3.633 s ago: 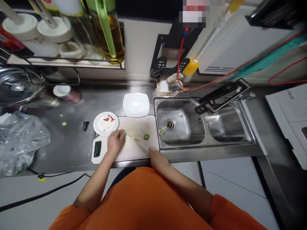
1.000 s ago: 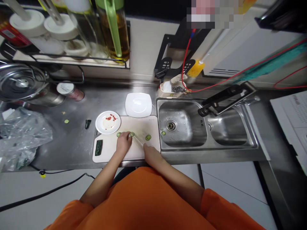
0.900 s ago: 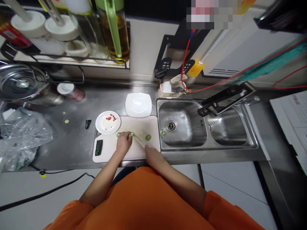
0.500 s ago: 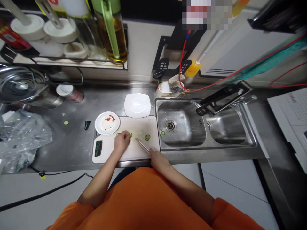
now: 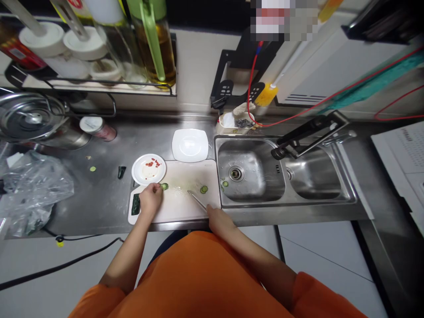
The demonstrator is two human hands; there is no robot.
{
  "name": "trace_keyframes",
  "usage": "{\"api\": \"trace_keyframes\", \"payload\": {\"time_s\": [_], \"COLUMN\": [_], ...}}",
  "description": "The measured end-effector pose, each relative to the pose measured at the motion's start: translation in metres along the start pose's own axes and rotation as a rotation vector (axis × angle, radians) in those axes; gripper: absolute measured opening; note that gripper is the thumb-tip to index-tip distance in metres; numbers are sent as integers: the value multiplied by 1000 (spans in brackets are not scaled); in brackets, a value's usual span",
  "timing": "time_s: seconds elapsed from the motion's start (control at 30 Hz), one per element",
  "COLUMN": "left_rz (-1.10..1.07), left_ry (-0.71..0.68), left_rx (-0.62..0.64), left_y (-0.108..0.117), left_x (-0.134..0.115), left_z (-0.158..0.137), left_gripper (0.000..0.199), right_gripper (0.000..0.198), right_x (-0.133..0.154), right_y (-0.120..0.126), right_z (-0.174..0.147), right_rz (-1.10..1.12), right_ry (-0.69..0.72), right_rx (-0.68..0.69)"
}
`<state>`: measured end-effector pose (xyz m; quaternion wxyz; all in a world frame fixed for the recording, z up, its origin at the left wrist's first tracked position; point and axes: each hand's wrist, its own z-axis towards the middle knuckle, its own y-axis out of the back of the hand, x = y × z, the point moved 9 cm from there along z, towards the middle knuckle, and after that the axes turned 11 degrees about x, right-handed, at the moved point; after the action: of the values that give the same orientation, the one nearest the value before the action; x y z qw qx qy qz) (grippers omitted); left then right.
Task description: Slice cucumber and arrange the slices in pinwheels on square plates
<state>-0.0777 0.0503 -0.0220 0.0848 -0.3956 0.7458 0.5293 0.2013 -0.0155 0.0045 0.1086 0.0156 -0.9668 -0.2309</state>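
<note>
A knife [image 5: 198,202] is held by its handle in the right hand [image 5: 221,221], the grip closed around it, with the blade slanted over the cutting board [image 5: 185,212] and its tip near the middle. The fingers of the left hand [image 5: 150,201] are bent together just beside the cucumber slices [image 5: 164,187] on the left part of the board; whether any slice is clamped in that grip cannot be told. Two overlapping rounds [image 5: 203,189] are set near the board's right edge, and a dark green cucumber chunk [image 5: 135,204] is placed at its left end, just beside the left hand. The board's upper left corner is overlapped by a round plate [image 5: 136,169] on which red bits [image 5: 153,163] are scattered. On the bench [image 5: 109,194], a square plate [image 5: 190,145] is set behind the board.
</note>
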Motion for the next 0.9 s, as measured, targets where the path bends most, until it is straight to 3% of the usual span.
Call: {"api": "trace_keyframes", "payload": {"time_s": [0.17,0.3,0.43,0.57,0.7,0.9], "left_rz": [93,101,79,226,355,432], "left_ry": [-65,-213,-383,-442,-379,-373], "left_rx": [-26,-13,232,472,582,586], "left_y": [-2,-9,-47,-94,-127,-147], "left_x": [-6,-36,-92,-139,-153,-155], "left_z": [-1,0,2,-2,-4,-5], "left_gripper": [22,24,25,16,15,15], "right_gripper": [40,39,36,35,36,37], "right_x": [1,2,3,4,4,3], "right_y": [0,1,1,0,-2,-3], "right_z": [-3,-6,-6,-5,-4,-3], "right_rz": [25,36,20,17,20,36], "right_ry": [2,-11,-10,-7,4,6], "right_rx": [-1,-14,-4,-6,-7,-7]}}
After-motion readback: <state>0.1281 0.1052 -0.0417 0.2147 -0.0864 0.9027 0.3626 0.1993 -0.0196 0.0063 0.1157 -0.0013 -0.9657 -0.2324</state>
